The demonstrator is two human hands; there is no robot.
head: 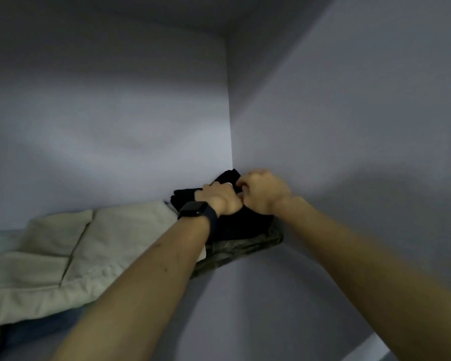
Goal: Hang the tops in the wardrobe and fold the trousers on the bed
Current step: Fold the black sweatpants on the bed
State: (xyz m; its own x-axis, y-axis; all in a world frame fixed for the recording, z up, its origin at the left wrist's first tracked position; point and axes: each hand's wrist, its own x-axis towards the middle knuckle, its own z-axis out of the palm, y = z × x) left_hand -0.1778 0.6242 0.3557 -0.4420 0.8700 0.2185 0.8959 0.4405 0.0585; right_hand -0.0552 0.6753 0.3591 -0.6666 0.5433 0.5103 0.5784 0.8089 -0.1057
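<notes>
The single head-worn wide-angle camera is looking forward, close in, into the corner of a pale-walled compartment (115,113), with the clothes (50,256) lying low in frame.

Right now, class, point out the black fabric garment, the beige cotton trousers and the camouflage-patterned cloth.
black fabric garment (235,227): head view, its lower front face.
beige cotton trousers (63,256): head view, middle of the top panel.
camouflage-patterned cloth (245,246): head view, strip showing under the black garment.

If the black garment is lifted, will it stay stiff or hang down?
Probably floppy: the black garment bunches in folds where the left hand and right hand grip it. Lifting may drag the camouflage garment beneath it.
</notes>
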